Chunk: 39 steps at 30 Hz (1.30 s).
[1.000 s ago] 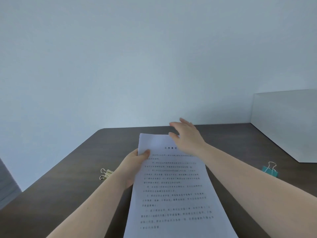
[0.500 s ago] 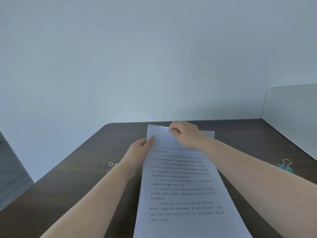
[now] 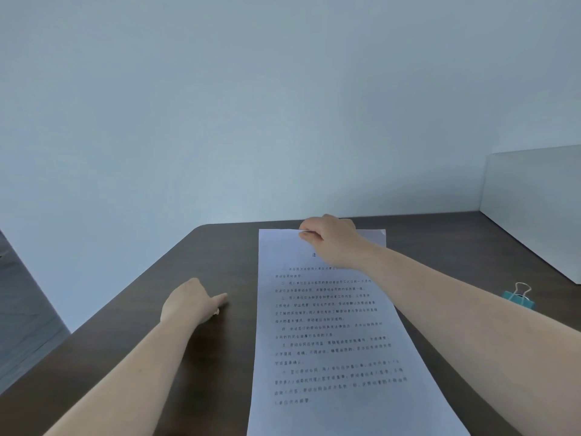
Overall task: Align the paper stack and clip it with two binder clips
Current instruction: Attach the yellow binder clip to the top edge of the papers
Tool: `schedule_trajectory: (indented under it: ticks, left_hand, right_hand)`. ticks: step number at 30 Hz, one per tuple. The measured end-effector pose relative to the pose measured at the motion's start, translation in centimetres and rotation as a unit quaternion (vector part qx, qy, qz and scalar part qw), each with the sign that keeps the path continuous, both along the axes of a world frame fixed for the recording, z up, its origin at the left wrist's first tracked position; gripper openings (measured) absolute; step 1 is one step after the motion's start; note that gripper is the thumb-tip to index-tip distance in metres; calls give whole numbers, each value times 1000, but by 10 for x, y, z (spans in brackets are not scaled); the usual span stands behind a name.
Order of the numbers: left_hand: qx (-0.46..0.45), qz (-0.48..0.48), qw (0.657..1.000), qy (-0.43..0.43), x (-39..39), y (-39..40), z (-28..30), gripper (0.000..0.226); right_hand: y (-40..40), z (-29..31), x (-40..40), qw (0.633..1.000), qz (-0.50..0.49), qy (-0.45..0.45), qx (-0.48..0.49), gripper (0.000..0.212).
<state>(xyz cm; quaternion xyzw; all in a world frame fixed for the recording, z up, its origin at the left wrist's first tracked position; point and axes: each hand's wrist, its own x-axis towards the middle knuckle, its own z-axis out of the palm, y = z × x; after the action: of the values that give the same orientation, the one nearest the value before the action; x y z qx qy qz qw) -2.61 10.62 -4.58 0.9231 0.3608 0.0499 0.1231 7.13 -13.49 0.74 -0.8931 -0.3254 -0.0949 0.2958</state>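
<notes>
The paper stack (image 3: pixel 330 335), white sheets with printed text, lies lengthwise on the dark table (image 3: pixel 132 350). A lower sheet's corner sticks out at its far right. My right hand (image 3: pixel 328 239) pinches the stack's far edge between thumb and fingers. My left hand (image 3: pixel 188 302) rests on the table left of the stack, fingers curled over the yellow binder clip (image 3: pixel 216 311). Only a bit of that clip's wire handle shows under the thumb. A teal binder clip (image 3: pixel 519 299) lies on the table to the right, beyond my right forearm.
A pale partition panel (image 3: pixel 534 209) stands along the table's right side. A plain wall rises behind the table's far edge. The table's left edge runs diagonally, with grey floor (image 3: pixel 22 309) beyond it.
My left hand let go of the stack's left edge and moved left onto the yellow clip. My right hand closed on the stack's far edge and stays there.
</notes>
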Motion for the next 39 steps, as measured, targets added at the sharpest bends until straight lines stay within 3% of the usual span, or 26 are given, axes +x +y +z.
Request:
schedule_trajectory:
  ticks: [10, 20, 25, 31, 39]
  left_hand:
    - [-19, 44, 988, -144, 2, -1, -11, 48]
    - [9, -29, 971, -238, 9, -29, -20, 45]
    - [-194, -38, 938, -284, 33, -54, 16, 41]
    - [-412, -28, 845, -340, 56, -69, 64, 35]
    - [-425, -146, 833, -323, 61, -88, 90, 26]
  right_hand:
    - [-8, 7, -4, 999, 23, -22, -4, 33]
    - [-21, 3, -3, 999, 14, -27, 36, 40]
    - [-26, 3, 1, 999, 16, -36, 24, 37]
    - [-38, 10, 2, 998, 12, -52, 23, 44]
    - [-32, 16, -5, 996, 38, -69, -36, 27]
